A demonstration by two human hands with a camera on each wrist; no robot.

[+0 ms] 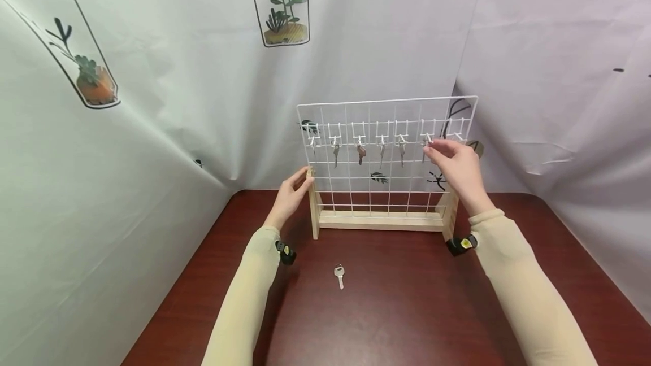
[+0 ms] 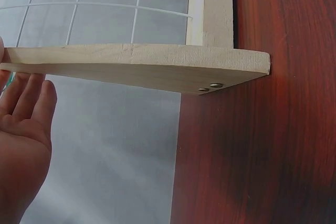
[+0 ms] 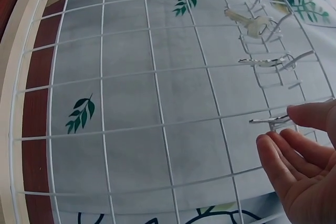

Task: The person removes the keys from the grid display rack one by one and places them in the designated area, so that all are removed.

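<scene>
Head view: right hand (image 1: 460, 171) pinches a key (image 1: 424, 155) at a hook on the white wire grid (image 1: 386, 100), thumb and fingertips closed on it; whether the key's ring sits on the hook cannot be told. Five hanging keys (image 1: 361, 154) line the hooks to its left. Left hand (image 1: 291, 196) grips the grid's left wooden upright (image 1: 313, 213). A loose key (image 1: 339, 278) lies flat on the red-brown table (image 1: 386, 304), in front of the stand. Left wrist view: thumb, mostly cut off by the frame edge, and fingers clamp opposite faces of the upright; two screws (image 2: 216, 85) show near its foot. Right wrist view: thumb and fingertips meet about the key's head, blade projecting beyond them.
</scene>
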